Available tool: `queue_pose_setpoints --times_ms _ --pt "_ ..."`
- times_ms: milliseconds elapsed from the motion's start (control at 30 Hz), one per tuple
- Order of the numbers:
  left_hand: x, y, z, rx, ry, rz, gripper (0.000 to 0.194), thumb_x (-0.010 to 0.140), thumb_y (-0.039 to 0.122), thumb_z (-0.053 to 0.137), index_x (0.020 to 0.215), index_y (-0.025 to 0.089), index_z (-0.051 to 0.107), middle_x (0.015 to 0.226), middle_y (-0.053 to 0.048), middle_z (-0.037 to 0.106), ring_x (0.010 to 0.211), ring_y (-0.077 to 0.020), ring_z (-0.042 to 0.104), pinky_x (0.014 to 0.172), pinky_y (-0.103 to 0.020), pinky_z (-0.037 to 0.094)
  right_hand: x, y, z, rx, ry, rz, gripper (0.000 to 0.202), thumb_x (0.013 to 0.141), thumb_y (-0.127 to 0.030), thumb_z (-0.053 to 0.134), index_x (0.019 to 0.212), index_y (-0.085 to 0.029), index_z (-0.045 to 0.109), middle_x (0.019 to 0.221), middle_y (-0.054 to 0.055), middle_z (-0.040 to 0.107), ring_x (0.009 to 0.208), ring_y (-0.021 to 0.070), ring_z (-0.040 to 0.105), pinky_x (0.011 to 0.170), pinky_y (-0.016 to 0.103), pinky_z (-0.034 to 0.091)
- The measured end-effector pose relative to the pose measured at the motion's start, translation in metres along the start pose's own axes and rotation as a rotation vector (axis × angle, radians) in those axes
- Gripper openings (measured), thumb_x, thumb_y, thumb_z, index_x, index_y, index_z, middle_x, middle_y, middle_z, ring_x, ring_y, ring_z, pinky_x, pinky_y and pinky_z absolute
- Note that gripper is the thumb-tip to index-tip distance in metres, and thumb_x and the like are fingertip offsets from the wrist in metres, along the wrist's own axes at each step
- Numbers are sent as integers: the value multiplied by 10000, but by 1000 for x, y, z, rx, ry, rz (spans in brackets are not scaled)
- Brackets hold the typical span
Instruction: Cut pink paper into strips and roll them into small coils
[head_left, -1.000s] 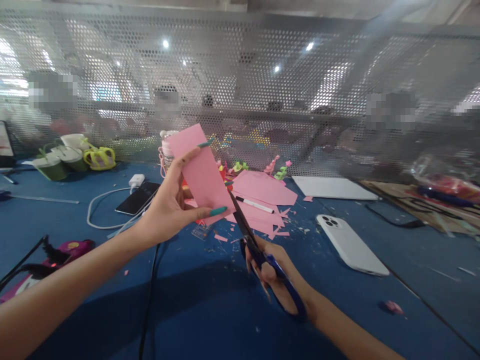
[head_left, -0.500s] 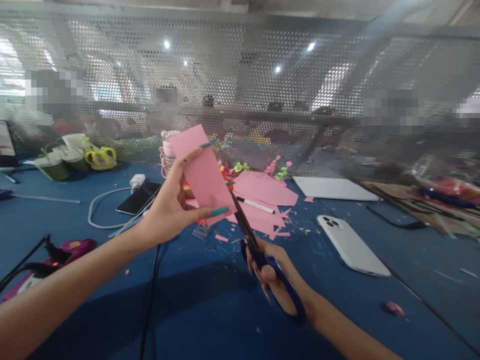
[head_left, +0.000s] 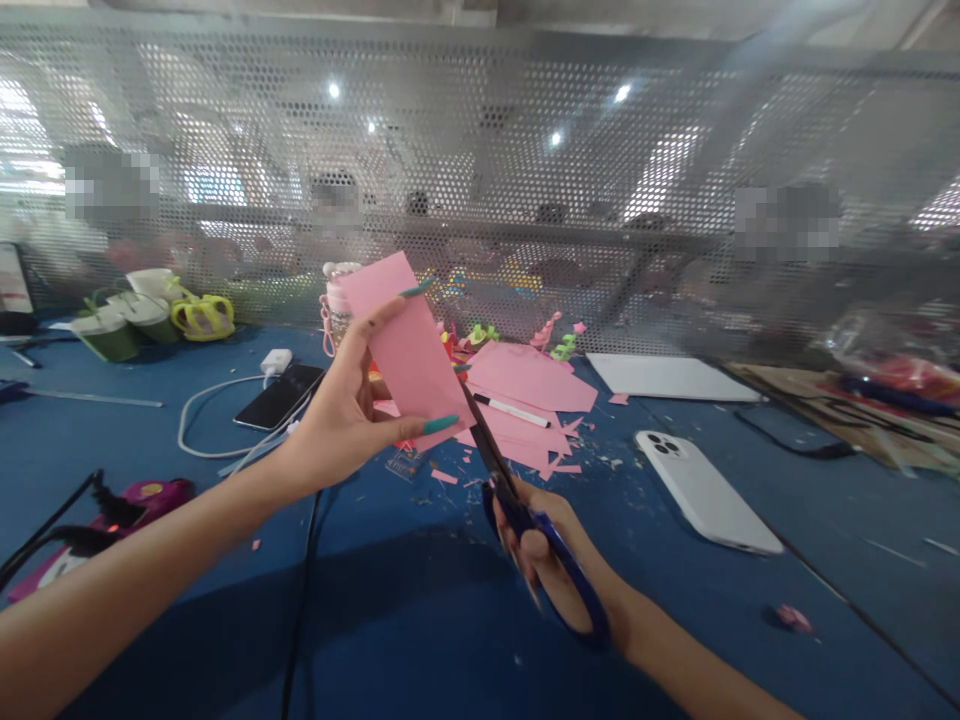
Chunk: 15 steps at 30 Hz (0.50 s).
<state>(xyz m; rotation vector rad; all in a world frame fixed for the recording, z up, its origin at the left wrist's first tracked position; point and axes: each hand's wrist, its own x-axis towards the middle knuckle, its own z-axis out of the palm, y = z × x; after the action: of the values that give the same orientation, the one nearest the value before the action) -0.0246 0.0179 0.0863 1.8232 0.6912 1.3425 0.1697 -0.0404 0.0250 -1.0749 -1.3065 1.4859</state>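
Note:
Between the thumb and fingers of my left hand (head_left: 341, 415) is a flat pink paper rectangle (head_left: 420, 350), tilted and raised above the table. My right hand (head_left: 555, 540) is closed on blue-handled scissors (head_left: 574, 585), with the thumb in one handle loop. The dark blades point up and left, and their tips lie at the paper's lower right edge. I cannot tell whether the paper sits between the blades. Behind the paper, pink sheets (head_left: 525, 375) lie on the blue table with a white marker (head_left: 511, 409) on top.
Pink scraps (head_left: 444, 477) are scattered near the sheets. A white phone (head_left: 705, 490) lies at right, a black phone (head_left: 281, 395) with a charger cable at left. A purple power strip (head_left: 154, 500) is near my left forearm. A perforated metal screen (head_left: 480, 180) stands behind.
Almost nothing differs. The whole view has shifted very slightly; both hands, the paper and the scissors keep the same positions relative to each other.

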Motion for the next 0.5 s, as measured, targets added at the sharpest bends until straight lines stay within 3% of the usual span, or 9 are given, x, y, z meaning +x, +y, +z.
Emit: queue_pose_setpoints --times_ms 267,500 --pt "0 1 0 13 6 1 833 609 121 745 1297 353 337 1298 -60 433 858 -212 623 599 -296 604 2 -2 3 14 17 31 352 553 -429 661 576 -211 385 492 -74 333 398 47 228 345 202 167" --pt "0 0 1 21 13 1 839 605 145 751 1302 352 333 1268 -72 449 830 -206 634 595 -308 604 1 0 3 10 47 -6 465 487 -498 721 543 -202 366 496 -73 316 427 50 238 380 215 174"
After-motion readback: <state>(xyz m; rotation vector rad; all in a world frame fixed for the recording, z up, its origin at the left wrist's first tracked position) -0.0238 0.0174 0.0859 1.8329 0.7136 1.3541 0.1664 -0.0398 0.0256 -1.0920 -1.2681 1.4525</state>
